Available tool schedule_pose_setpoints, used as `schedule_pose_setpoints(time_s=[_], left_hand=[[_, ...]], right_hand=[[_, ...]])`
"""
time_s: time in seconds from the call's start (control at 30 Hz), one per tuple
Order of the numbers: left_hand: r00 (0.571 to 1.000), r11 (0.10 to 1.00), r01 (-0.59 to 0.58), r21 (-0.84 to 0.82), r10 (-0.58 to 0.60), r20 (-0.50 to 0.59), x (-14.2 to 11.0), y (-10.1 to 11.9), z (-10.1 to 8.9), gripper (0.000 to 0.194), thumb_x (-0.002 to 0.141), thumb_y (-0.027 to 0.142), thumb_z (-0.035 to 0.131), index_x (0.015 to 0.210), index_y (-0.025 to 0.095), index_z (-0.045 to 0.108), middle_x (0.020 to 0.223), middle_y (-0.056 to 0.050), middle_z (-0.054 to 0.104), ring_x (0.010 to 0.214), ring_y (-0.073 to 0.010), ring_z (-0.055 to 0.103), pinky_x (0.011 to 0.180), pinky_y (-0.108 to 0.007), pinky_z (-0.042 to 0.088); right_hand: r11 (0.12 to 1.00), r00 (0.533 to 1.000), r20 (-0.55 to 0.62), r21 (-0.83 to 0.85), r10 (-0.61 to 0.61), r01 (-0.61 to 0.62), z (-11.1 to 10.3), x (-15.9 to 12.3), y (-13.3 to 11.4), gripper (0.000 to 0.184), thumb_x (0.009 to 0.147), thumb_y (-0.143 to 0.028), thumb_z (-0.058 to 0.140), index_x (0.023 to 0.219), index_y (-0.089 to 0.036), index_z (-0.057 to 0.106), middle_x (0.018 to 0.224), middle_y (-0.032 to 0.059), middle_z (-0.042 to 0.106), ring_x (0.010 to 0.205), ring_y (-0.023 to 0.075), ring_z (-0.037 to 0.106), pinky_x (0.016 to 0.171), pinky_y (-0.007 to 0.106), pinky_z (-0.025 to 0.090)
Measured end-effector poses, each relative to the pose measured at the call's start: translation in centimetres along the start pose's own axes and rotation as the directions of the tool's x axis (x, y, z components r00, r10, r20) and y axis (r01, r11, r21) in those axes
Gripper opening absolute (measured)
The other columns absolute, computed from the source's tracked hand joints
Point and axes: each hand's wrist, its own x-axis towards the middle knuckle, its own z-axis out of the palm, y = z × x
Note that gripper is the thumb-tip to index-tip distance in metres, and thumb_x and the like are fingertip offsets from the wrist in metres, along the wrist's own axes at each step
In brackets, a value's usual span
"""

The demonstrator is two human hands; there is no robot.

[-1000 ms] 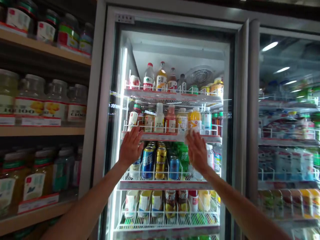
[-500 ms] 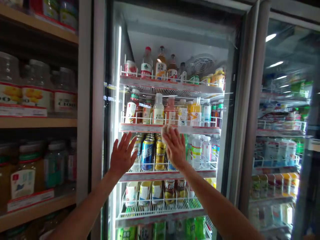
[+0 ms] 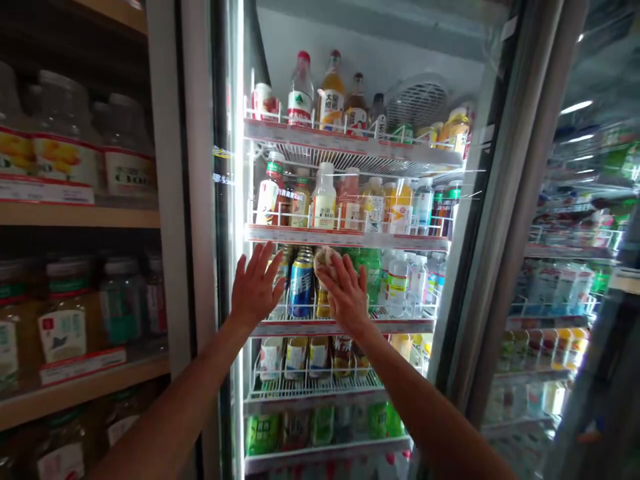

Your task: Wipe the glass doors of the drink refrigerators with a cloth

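My right hand point(image 3: 344, 293) lies against the glass door point(image 3: 360, 30) of a lit drinks fridge, with a pale crumpled cloth point(image 3: 326, 257) under its fingers. The cloth and hand partly hide a gold can point(image 3: 323, 303) behind the glass. Fingers spread, my left hand point(image 3: 257, 283) is up at the left part of the same door and holds nothing. Whether its palm touches the glass cannot be made out. Just right of it, inside the fridge, stands a blue can point(image 3: 301, 285).
Wire shelves point(image 3: 345, 235) behind the glass carry bottles and cans. At the left, wooden shelves point(image 3: 80, 215) hold bottles and jars. A metal door frame point(image 3: 520, 200) rises at the right, beside another glass-fronted fridge point(image 3: 565, 250).
My right hand has slid with the cloth a little left and down across the glass, over the gold can. My left hand stays open and raised. The view has shifted lower and closer.
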Motion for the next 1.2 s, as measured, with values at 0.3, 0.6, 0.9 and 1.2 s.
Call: schedule_pose_setpoints(time_s=[0.3, 0.6, 0.9, 1.2], left_hand=[[1.0, 1.0, 0.008, 0.0, -0.008, -0.006, -0.1, 0.2, 0.1, 0.063, 0.084, 0.032, 0.047, 0.141, 0.025, 0.021, 0.146, -0.006, 0.025, 0.135, -0.0217, 0.021, 0.112, -0.042, 0.013], [1.0, 1.0, 0.006, -0.002, -0.006, 0.005, -0.1, 0.0, 0.2, 0.065, 0.083, 0.033, 0.048, 0.141, 0.027, 0.019, 0.147, -0.005, 0.023, 0.136, -0.0224, 0.022, 0.111, -0.045, 0.016], [1.0, 0.999, 0.031, -0.039, -0.031, 0.0, 0.0, 0.3, 0.0, 0.062, 0.084, 0.033, 0.047, 0.14, 0.027, 0.021, 0.147, -0.005, 0.024, 0.136, -0.0223, 0.021, 0.112, -0.044, 0.013], [1.0, 1.0, 0.024, 0.01, -0.024, 0.003, 0.0, 0.4, 0.2, 0.063, 0.084, 0.031, 0.047, 0.141, 0.026, 0.02, 0.146, -0.006, 0.024, 0.136, -0.0219, 0.02, 0.111, -0.043, 0.013]], right_hand=[[0.862, 0.724, -0.492, 0.121, 0.483, -0.493, -0.3, -2.6, 9.2, 0.055, 0.086, -0.022, 0.038, 0.139, -0.031, 0.025, 0.145, 0.0122, 0.027, 0.129, 0.0357, 0.034, 0.09, 0.063, 0.036], [0.977, 0.954, -0.221, -0.009, 0.204, -0.211, -0.5, -3.4, 6.4, 0.061, 0.086, -0.021, 0.038, 0.14, -0.038, 0.016, 0.146, 0.0042, 0.027, 0.133, 0.0282, 0.027, 0.102, 0.059, 0.027], [0.96, 0.931, -0.232, 0.058, 0.28, -0.274, 0.1, -1.2, 3.7, 0.061, 0.086, -0.022, 0.039, 0.142, -0.033, 0.016, 0.147, 0.0063, 0.024, 0.135, 0.0308, 0.022, 0.102, 0.057, 0.028], [0.915, 0.822, -0.413, 0.083, 0.392, -0.394, -0.6, -5.7, 10.6, 0.054, 0.086, -0.019, 0.036, 0.137, -0.035, 0.03, 0.147, 0.0064, 0.026, 0.129, 0.0321, 0.035, 0.095, 0.06, 0.034]])
